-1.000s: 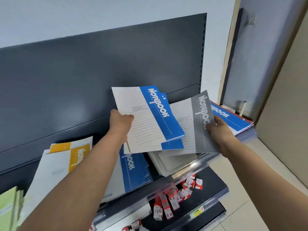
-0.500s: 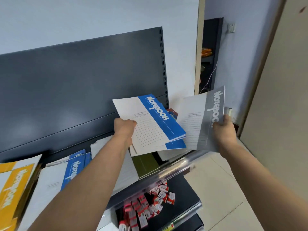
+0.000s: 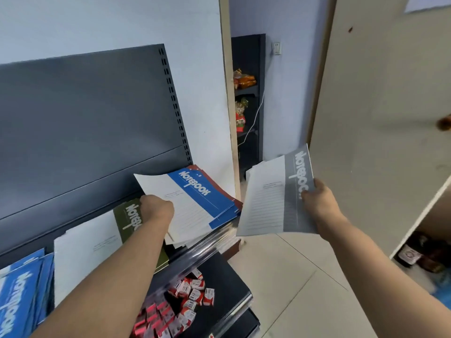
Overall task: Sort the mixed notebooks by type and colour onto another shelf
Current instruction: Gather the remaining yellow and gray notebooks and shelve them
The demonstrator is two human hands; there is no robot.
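Note:
My left hand (image 3: 156, 211) grips a small stack of blue-and-white notebooks (image 3: 195, 201) above the right end of the dark shelf (image 3: 210, 242). My right hand (image 3: 317, 203) holds grey-and-white notebooks (image 3: 273, 198) by their right edge, out past the shelf end over the floor. On the shelf lie an olive-green notebook (image 3: 129, 215) on a white-covered pile, a pile of blue notebooks (image 3: 22, 286) at the far left, and red notebooks (image 3: 219, 186) under the blue ones I hold.
A lower shelf (image 3: 219, 274) holds several small red-and-white boxes (image 3: 185, 298). Behind the shelf stands a grey back panel (image 3: 85, 123). A dark rack with snack packets (image 3: 244, 81) stands in the doorway. A pale cabinet (image 3: 380, 118) fills the right side, with a tiled floor (image 3: 292, 276) below.
The view has swung right along the shelf. My right hand has carried the grey notebooks further right, away from the blue ones; the yellow notebooks have left the view.

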